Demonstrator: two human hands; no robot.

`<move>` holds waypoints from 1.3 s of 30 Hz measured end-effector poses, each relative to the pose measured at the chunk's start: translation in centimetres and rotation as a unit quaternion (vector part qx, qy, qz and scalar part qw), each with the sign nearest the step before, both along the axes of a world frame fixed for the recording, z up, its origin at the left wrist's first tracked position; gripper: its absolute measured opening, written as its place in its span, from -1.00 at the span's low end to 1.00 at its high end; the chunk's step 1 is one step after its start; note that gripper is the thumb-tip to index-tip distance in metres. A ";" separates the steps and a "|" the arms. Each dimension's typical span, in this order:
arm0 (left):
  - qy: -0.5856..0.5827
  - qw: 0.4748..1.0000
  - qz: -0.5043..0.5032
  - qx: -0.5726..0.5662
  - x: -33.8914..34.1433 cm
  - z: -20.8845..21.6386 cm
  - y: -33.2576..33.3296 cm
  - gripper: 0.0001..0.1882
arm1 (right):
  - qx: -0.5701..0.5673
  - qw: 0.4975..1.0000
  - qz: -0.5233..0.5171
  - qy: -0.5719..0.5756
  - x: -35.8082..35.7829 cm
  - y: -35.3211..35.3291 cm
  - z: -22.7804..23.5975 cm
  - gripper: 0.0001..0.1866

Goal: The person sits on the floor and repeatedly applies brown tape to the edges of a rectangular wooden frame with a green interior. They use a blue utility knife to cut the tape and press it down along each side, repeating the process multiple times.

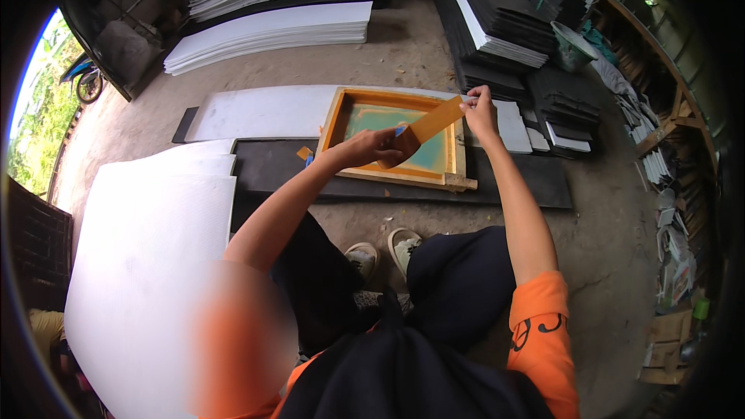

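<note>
My left hand [368, 147] is closed around a roll of brown packing tape [401, 149]. From the roll a stretch of tape [438, 120] runs taut up to the right, its free end pinched by the fingers of my right hand [481, 111]. Both hands are over a wooden screen-printing frame [334, 126], whose inner edges are lined with brown tape. Its mesh [365, 119] is greenish, with orange-brown smears. The lower right part of the mesh is partly hidden behind the tape and roll. A small wooden block [459, 183] sits at the frame's near right corner.
Beneath the frame are a black foam sheet [287, 174] and a white sheet [264, 112]. Large white sheets [147, 240] lie at my left. Stacks of white sheets [272, 35] and black sheets [497, 12] stand farther back. Scraps and a cardboard box [667, 341] line the right side.
</note>
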State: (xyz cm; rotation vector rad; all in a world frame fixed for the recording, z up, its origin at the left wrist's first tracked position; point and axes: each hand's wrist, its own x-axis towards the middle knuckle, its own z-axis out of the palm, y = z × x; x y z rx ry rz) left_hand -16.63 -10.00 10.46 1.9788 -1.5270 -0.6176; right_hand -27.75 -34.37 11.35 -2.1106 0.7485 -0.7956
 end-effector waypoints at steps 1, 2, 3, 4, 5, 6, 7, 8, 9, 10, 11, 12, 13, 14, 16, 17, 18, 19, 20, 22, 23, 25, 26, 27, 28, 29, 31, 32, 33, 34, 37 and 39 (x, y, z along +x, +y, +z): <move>0.010 1.000 0.008 0.010 0.2 -0.2 0.4 -0.55 | -0.035 0.999 0.019 0.000 0.2 0.3 0.6 -0.67; 0.020 0.999 0.017 0.020 0.4 -0.4 0.7 -0.56 | -0.071 0.997 0.038 0.001 0.3 0.7 1.2 -0.66; 0.034 0.999 0.022 0.024 0.4 -0.7 1.1 -0.57 | -0.078 0.995 0.064 -0.010 0.4 1.1 1.6 -0.66; 0.047 0.998 0.028 0.024 0.7 -0.9 1.2 -0.58 | -0.090 0.992 0.091 -0.024 0.6 1.5 2.4 -0.65; 0.060 0.997 0.033 0.024 0.9 -1.1 1.3 -0.59 | -0.101 0.987 0.118 -0.037 0.8 1.7 3.3 -0.64; 0.063 0.997 0.033 0.034 1.0 -1.4 1.5 -0.58 | -0.119 0.982 0.140 -0.037 0.8 2.3 3.9 -0.65; 0.079 0.995 0.042 0.037 1.1 -1.3 1.6 -0.57 | -0.128 0.979 0.150 -0.040 1.0 3.0 4.8 -0.65; 0.095 0.993 0.051 0.041 1.1 -1.3 1.7 -0.57 | -0.137 0.976 0.161 -0.043 1.2 3.9 5.7 -0.65; 0.111 0.991 0.060 0.045 1.2 -1.2 1.8 -0.57 | -0.146 0.973 0.171 -0.046 1.5 4.7 6.5 -0.66; 0.143 0.987 0.072 0.030 1.6 -1.7 2.3 -0.53 | -0.140 0.969 0.196 -0.046 1.8 6.1 7.6 -0.67; 0.130 0.989 0.065 0.039 1.7 -1.5 2.2 -0.51 | -0.156 0.963 0.216 -0.049 2.0 6.9 8.0 -0.67; 0.117 0.990 0.057 0.048 2.0 -1.2 2.0 -0.49 | -0.171 0.955 0.235 -0.052 2.3 7.5 8.3 -0.67; 0.101 0.992 0.049 0.054 2.2 -0.8 1.8 -0.47 | -0.189 0.947 0.254 -0.057 2.7 8.1 8.6 -0.68; 0.104 0.992 0.046 0.048 2.4 -0.9 1.7 -0.45 | -0.195 0.947 0.251 -0.055 3.0 8.6 8.6 -0.68; 0.113 0.992 0.039 0.035 2.3 -1.0 1.6 -0.41 | -0.215 0.943 0.246 -0.059 3.2 9.1 8.7 -0.70; 0.135 0.989 0.052 0.040 2.2 -0.6 1.3 -0.39 | -0.225 0.942 0.244 -0.059 3.4 9.2 8.8 -0.72; 0.158 0.984 0.065 0.046 2.2 -0.3 1.0 -0.38 | -0.223 0.943 0.238 -0.066 3.6 9.2 9.1 -0.72; 0.180 0.979 0.080 0.055 1.9 0.0 1.0 -0.37 | -0.218 0.945 0.234 -0.072 3.6 9.3 9.3 -0.72; 0.191 0.977 0.081 0.051 1.9 -0.4 1.1 -0.35 | -0.212 0.947 0.229 -0.080 3.6 9.4 9.3 -0.72; 0.213 0.973 0.080 0.042 1.8 -0.8 1.1 -0.32 | -0.199 0.954 0.213 -0.062 3.8 9.4 8.8 -0.72; 0.224 0.972 0.067 0.037 1.8 -0.9 1.4 -0.31 | -0.194 0.958 0.204 -0.053 3.9 9.2 8.5 -0.72; 0.248 0.968 0.038 0.025 1.7 -1.2 2.8 -0.28 | -0.260 0.949 0.174 -0.047 4.4 7.7 6.8 -0.70; 0.209 0.976 0.058 0.024 2.0 -2.0 3.7 -0.28 | -0.287 0.943 0.162 -0.045 4.7 7.3 5.8 -0.70; 0.199 0.976 0.089 0.003 2.7 -2.7 4.6 -0.26 | -0.235 0.958 0.164 -0.024 5.4 6.8 4.9 -0.69; 0.204 0.971 0.122 -0.023 3.2 -3.2 5.6 -0.29 | -0.182 0.969 0.165 0.000 6.0 6.5 4.3 -0.69; 0.206 0.965 0.155 -0.048 3.9 -3.8 6.5 -0.31 | -0.128 0.978 0.166 0.022 6.8 6.3 3.5 -0.69; 0.256 0.942 0.183 -0.116 5.6 -5.8 8.9 -0.31 | -0.061 0.983 0.160 0.071 8.4 6.2 1.7 -0.69; 0.279 0.928 0.195 -0.152 6.1 -6.1 9.6 -0.31 | -0.028 0.983 0.160 0.083 9.2 5.9 0.4 -0.68; 0.288 0.920 0.200 -0.173 6.4 -6.3 10.3 -0.34 | 0.003 0.983 0.160 0.095 10.2 5.7 -0.9 -0.68; 0.298 0.912 0.210 -0.186 6.0 -5.8 11.4 -0.37 | 0.055 0.981 0.159 0.093 11.1 6.5 -2.6 -0.68; 0.270 0.902 0.278 -0.193 7.1 -8.5 13.4 -0.53 | 0.076 0.978 0.156 0.117 13.3 9.0 -6.7 -0.68; 0.220 0.900 0.348 -0.142 7.3 -10.2 14.4 -0.57 | 0.158 0.966 0.163 0.124 13.8 11.0 -8.9 -0.68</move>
